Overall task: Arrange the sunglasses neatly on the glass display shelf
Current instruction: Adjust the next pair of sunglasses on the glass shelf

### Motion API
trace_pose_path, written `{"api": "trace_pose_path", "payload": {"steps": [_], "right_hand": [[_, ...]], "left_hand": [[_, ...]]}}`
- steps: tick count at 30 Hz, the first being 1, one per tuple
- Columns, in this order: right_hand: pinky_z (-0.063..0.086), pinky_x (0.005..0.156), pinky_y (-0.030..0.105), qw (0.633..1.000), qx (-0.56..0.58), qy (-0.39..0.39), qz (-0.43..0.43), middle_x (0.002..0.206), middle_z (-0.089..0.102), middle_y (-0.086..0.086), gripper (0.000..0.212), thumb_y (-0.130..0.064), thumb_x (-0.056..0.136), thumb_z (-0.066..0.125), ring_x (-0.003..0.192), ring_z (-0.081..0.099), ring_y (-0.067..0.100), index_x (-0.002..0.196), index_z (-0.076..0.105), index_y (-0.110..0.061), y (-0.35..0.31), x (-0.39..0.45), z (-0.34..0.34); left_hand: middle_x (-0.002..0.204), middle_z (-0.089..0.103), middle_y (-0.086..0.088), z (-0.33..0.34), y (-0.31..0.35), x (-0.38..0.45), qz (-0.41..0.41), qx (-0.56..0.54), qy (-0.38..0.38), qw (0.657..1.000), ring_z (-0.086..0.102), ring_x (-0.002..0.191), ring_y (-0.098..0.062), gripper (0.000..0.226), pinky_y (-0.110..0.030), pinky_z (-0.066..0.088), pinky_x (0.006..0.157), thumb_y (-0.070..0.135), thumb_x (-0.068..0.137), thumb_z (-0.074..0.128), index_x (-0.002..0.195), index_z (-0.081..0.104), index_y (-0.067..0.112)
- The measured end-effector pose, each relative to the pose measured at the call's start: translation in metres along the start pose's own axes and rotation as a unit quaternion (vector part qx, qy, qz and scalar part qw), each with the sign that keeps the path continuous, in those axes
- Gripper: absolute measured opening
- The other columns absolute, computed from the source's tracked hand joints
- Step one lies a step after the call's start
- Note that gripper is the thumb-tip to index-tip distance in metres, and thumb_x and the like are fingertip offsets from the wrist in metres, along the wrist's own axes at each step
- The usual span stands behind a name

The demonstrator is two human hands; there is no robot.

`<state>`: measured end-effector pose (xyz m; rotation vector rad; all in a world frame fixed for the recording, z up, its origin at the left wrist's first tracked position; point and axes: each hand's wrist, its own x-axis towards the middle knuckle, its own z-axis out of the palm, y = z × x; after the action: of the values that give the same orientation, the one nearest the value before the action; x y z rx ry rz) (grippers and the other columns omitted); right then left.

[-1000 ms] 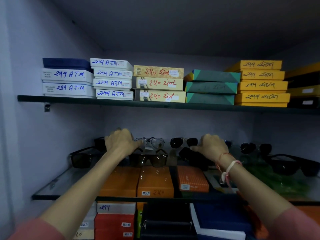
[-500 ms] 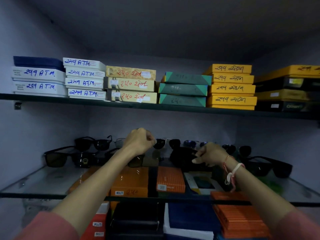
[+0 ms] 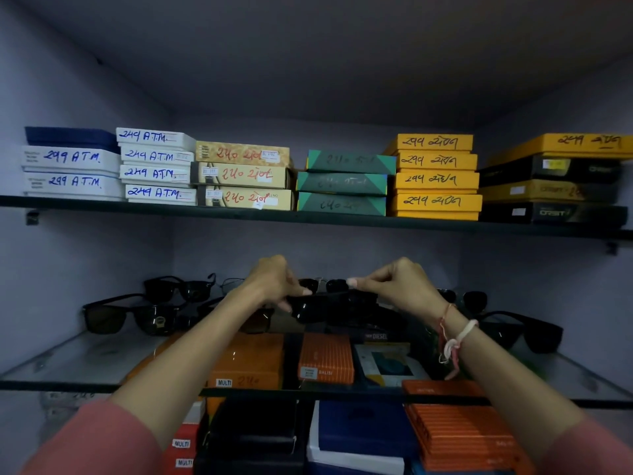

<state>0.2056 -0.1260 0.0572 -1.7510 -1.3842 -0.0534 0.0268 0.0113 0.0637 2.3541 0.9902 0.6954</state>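
Your left hand (image 3: 274, 286) and right hand (image 3: 397, 286) pinch one pair of sunglasses (image 3: 329, 306) — glossy black frame, dark lenses — above the glass shelf (image 3: 78, 358).

- A pair of sunglasses (image 3: 329, 308) is sitting between the fingers (image 3: 294, 293) of the left hand (image 3: 270, 281) and those of the right hand (image 3: 399, 284), above the glass shelf (image 3: 85, 361).
- 2 pairs (image 3: 137, 311) are lying on the shelf, left of the left fingers.
- Another pair (image 3: 520, 332) is lying right of the right fingers.
- More pairs (image 3: 322, 284) are standing behind the fingers.
- Stacked boxes (image 3: 246, 174) are resting on the upper shelf (image 3: 308, 217), above both hands.
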Motion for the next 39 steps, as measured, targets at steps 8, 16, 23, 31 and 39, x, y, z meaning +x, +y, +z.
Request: {"api": "trace_pose_path", "payload": {"steps": [8,16,23,31,39], "right_hand": [[0.043,0.045,0.001,1.0,-0.004,-0.009,0.025,0.076,0.073,-0.004,0.022,-0.019,0.07,0.085,0.065,0.06,-0.004,0.09,0.081,-0.01,-0.008,0.003,-0.001],[0.064,0.063,0.031,0.996,-0.074,0.026,0.053,0.071,0.078,0.013,0.01,-0.013,0.071,0.08,0.059,0.075,0.024,0.075,0.081,-0.004,0.003,0.007,0.012],[0.063,0.071,0.035,0.992,-0.099,-0.047,0.065,0.079,0.078,0.02,0.02,-0.014,0.071,0.077,0.065,0.071,0.02,0.077,0.078,0.005,0.018,0.012,0.029],[0.059,0.064,0.035,0.974,-0.206,-0.008,0.092,0.073,0.067,0.012,0.024,-0.023,0.071,0.074,0.069,0.068,0.028,0.075,0.071,0.001,0.023,0.025,0.025],[0.05,0.062,0.032,0.98,-0.183,0.069,0.035,0.078,0.072,0.019,0.029,-0.027,0.072,0.073,0.078,0.069,0.036,0.072,0.068,0.002,0.012,0.032,0.032]], "left_hand": [[0.084,0.078,-0.004,-0.009,0.004,-0.013,0.057,0.116,0.043,0.991,0.075,0.072,-0.019,0.023,-0.032,0.062,0.072,0.029,0.076,0.077,0.09,0.079,0.01],[0.085,0.077,-0.006,-0.01,0.0,-0.02,-0.012,0.207,0.124,0.97,0.069,0.08,-0.021,0.024,-0.032,0.053,0.067,0.031,0.08,0.07,0.091,0.079,0.011],[0.074,0.069,-0.005,-0.004,-0.011,-0.011,-0.035,0.18,0.08,0.98,0.067,0.076,-0.023,0.024,-0.033,0.054,0.069,0.031,0.078,0.071,0.077,0.076,0.007],[0.048,0.041,0.003,0.014,-0.009,0.011,-0.049,0.165,0.054,0.984,0.041,0.046,-0.014,0.045,-0.025,0.029,0.046,0.025,0.074,0.072,0.044,0.04,0.016],[0.058,0.054,0.002,-0.009,-0.014,0.017,-0.042,0.176,0.091,0.979,0.048,0.051,-0.015,0.032,-0.024,0.033,0.046,0.027,0.079,0.067,0.053,0.052,0.016]]}}
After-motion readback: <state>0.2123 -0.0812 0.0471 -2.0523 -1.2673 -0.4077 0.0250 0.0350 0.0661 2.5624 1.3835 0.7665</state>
